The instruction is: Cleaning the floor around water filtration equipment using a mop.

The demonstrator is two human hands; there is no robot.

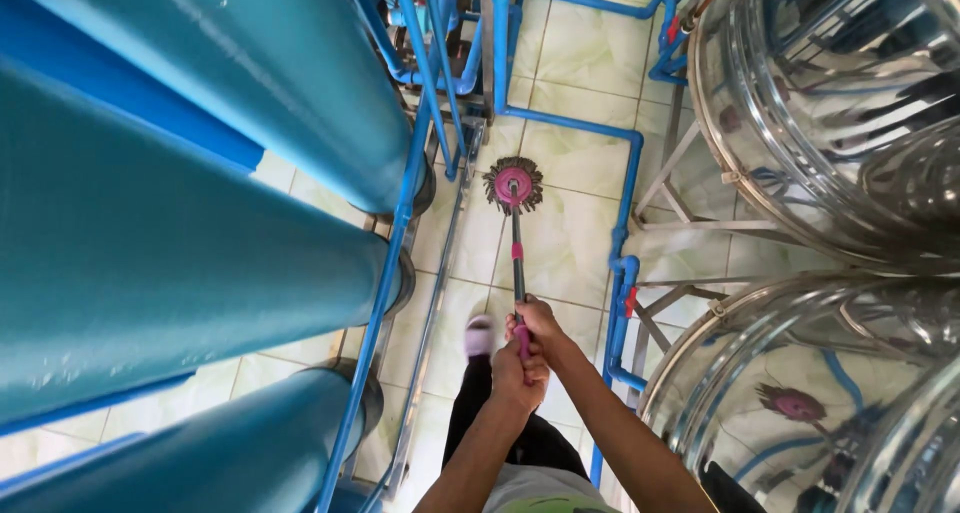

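I am looking down a narrow aisle of pale, glossy floor tiles (575,48), walled on my left by tall blue cylindrical filter tanks (150,243) and on my right by large polished stainless-steel tanks (840,103) on angled metal stands. Thin blue plastic pipes (628,173) run along the floor edge and up between the vessels, with a red-handled valve on the run near the lower steel tank. Between these sits the round mop head with a pink hub and frayed grey strands (513,184), pressed flat on the tile ahead of me, its slim dark pole with pink bands (518,258) rising back toward my chest. My right hand (537,323) is wrapped closed around the pole lower down, and my left hand (518,375) is closed around the pink grip at the top end, just behind it, the two touching. One light-coloured shoe (480,335) shows beside the pole. I judge the floor mopping to be mid-stroke, with the head at the far reach; the next move calls for a steady pull or sweep that stays clear of the pipes and stand legs.
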